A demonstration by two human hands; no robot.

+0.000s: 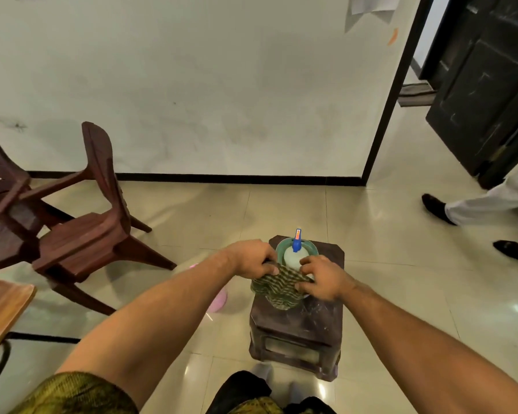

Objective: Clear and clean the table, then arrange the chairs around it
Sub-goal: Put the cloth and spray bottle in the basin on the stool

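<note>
Both my hands hold a green striped cloth (277, 286) over a dark brown stool (299, 327). My left hand (250, 258) grips the cloth's left end. My right hand (322, 276) pinches its right end. Behind the cloth, a green bowl (281, 249) on the stool holds a white spray bottle (292, 258) with a blue nozzle. A corner of the wooden table (3, 306) shows at the left edge. Two brown plastic chairs (84, 234) stand at the left, one partly out of frame.
A pink round object (219, 300) lies on the tiled floor beside my left forearm. Another person's legs in white trousers and black shoes (437, 209) are at the right. A dark door (488, 85) stands open at the top right.
</note>
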